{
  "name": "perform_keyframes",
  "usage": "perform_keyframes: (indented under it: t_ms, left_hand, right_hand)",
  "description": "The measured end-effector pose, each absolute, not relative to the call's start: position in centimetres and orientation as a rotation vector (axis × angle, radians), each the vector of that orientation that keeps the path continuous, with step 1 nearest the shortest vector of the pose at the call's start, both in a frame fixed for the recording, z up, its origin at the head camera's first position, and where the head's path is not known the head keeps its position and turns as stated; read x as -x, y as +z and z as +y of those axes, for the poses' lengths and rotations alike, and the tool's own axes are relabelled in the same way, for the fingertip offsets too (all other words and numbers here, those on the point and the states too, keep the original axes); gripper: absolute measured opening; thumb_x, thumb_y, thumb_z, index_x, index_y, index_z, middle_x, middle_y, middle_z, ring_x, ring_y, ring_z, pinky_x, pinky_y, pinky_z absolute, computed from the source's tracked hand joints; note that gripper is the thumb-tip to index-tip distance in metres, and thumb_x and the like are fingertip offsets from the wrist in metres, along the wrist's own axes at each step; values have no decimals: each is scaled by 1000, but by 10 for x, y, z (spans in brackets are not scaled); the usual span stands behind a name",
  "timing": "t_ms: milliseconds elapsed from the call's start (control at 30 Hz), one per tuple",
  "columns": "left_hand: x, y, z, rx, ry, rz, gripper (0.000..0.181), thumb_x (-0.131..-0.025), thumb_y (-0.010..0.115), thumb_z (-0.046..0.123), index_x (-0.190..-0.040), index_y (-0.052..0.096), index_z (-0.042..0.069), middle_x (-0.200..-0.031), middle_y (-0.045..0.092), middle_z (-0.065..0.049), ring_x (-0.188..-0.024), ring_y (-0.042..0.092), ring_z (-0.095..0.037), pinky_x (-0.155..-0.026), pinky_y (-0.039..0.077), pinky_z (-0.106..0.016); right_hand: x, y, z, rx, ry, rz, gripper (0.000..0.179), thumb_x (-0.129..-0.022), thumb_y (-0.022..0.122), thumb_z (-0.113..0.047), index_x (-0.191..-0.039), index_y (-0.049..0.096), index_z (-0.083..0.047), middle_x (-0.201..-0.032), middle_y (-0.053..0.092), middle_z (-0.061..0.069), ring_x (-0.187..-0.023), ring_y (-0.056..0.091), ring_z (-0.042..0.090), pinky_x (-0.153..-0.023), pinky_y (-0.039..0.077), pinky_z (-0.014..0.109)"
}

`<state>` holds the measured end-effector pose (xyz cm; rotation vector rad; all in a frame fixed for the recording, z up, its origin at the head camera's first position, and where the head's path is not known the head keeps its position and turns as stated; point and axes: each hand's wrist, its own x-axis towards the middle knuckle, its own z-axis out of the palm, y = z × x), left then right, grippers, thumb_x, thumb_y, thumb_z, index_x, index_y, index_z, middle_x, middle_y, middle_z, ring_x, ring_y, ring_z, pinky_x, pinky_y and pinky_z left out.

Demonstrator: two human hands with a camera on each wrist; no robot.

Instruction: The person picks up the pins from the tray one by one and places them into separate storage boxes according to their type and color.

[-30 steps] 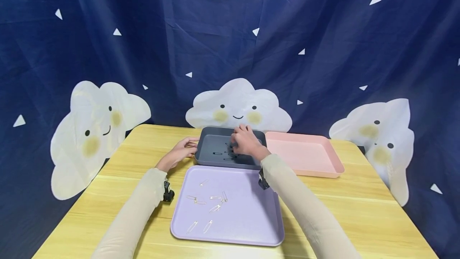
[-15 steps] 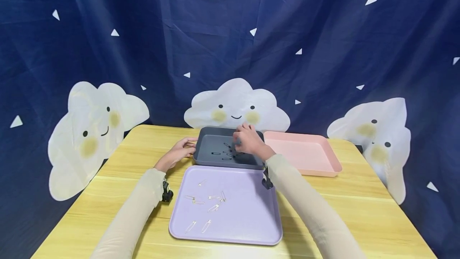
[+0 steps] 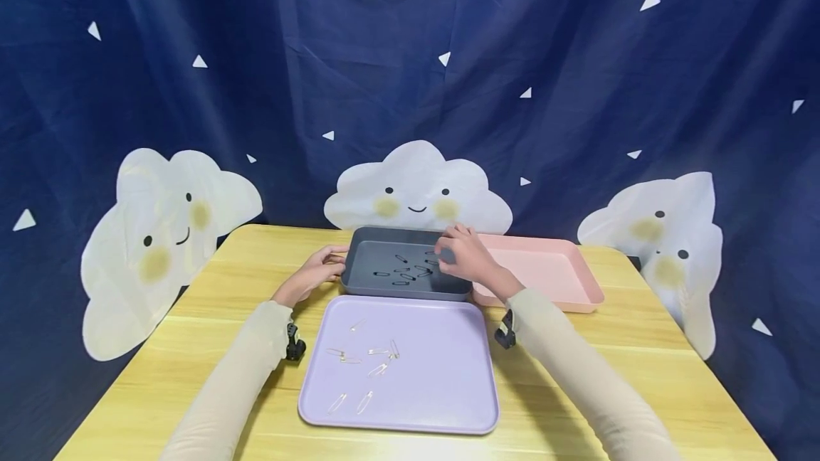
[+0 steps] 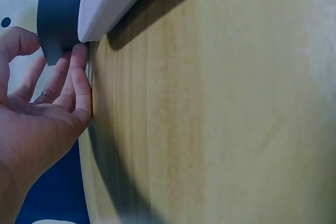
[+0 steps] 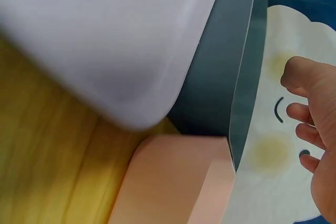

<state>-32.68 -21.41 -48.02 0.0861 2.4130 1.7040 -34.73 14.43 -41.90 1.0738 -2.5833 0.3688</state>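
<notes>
Black safety pins [image 3: 381, 274] scattered in gray tray [image 3: 371, 251], axes mixed: leftmost lies left-right, a farther one slants far-left to near-right; clasp ends too small to tell. Hands apart: right hand [image 3: 468, 255] over tray's right end, thumb and fingers parted; left hand [image 3: 314, 274] touching its left side. Pink tray [image 3: 538, 269] right, purple tray [image 3: 442, 375] near.

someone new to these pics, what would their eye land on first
Probably the dark blue curtain with its white cloud faces, hung behind the wooden table. Next, perhaps, the purple tray in front, gold safety pins scattered on its left half. Behind it, the dark gray tray holds black safety pins, with the left hand at its left end and the right hand over its right.
</notes>
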Motion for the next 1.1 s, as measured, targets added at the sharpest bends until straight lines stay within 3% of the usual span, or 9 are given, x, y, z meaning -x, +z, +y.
perform_keyframes:
  t_ms: [133, 333, 667, 833, 1033, 1100]
  left_hand:
    - [324, -481, -214, -89, 1706, 2405, 58, -99, 55, 7, -155, 39, 6, -145, 50, -27, -124, 57, -33, -89, 52, -28]
    - [323, -485, -213, -111, 1713, 2392, 56, -101, 53, 7, -154, 37, 3, -146, 49, -29, -127, 55, -36, -89, 52, -29]
    - [320, -483, -209, -109, 1704, 2451, 53, -102, 51, 7, -153, 40, 1, -144, 50, -30, -128, 54, -40, -90, 52, -32]
    - [319, -474, -206, -129, 1605, 2617, 51, -98, 54, 4, -148, 47, -1, -136, 55, -29, -119, 58, -41, -88, 52, -34]
    - [313, -459, -196, -287, 1533, 2828, 47, -94, 59, 2, -141, 53, -4, -137, 54, -29, -119, 59, -44, -98, 52, -47]
    - [311, -454, -192, -379, 1507, 2894, 45, -94, 60, 2, -139, 54, -4, -137, 54, -29, -119, 58, -44, -102, 50, -52]
  right_hand:
    - [338, -419, 163, -1099, 449, -2496, 17, -81, 77, -10, -98, 75, -7, -100, 66, 8, -90, 51, 25, -79, 42, 42]
    - [327, -415, 197, -1034, 576, -2447, 19, -80, 75, -5, -99, 72, -3, -101, 69, 11, -95, 61, 29, -87, 50, 47]
    - [314, -407, 276, -689, 835, -2444, 20, -86, 71, -4, -105, 71, 0, -104, 70, 15, -103, 59, 32, -92, 43, 40]
    - [306, -407, 322, -496, 901, -2451, 25, -89, 68, -3, -112, 68, 6, -105, 69, 24, -99, 59, 35, -84, 42, 33]
    - [296, -407, 365, -271, 855, -2631, 42, -94, 64, -9, -130, 58, 10, -118, 62, 38, -109, 59, 53, -91, 48, 61]
    - [295, -409, 376, -219, 849, -2694, 47, -95, 64, -11, -134, 54, 13, -122, 60, 41, -110, 59, 56, -93, 48, 64]
